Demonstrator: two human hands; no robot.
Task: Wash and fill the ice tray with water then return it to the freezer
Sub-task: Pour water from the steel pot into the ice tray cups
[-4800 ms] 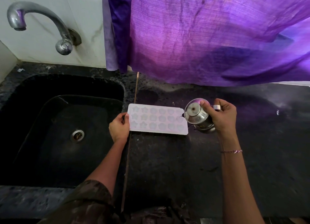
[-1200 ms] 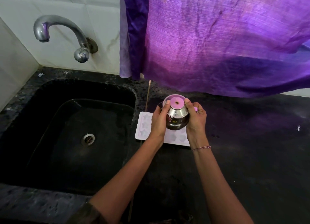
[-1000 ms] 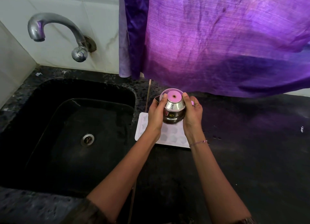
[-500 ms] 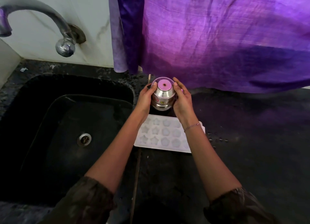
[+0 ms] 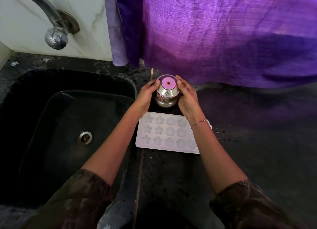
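Observation:
A white ice tray (image 5: 164, 134) with star and flower moulds lies flat on the black counter (image 5: 248, 151), just right of the sink; its right end is hidden under my right forearm. Behind the tray stands a small steel pot (image 5: 166, 94), upright, its round top reflecting pink. My left hand (image 5: 145, 96) holds the pot's left side and my right hand (image 5: 187, 98) holds its right side, fingers curled round it. Whether the pot's base touches the counter I cannot tell.
A black sink (image 5: 68, 126) with a metal drain (image 5: 84, 137) fills the left. A steel tap (image 5: 53, 28) comes off the white tiled wall above it. A purple curtain (image 5: 223, 37) hangs over the back of the counter. Water droplets (image 5: 224, 136) lie right of the tray.
Earlier my right hand alone tilted the pot over the tray while my left steadied the tray. Both hands then took the pot and moved it back, behind the tray, now lower by the counter.

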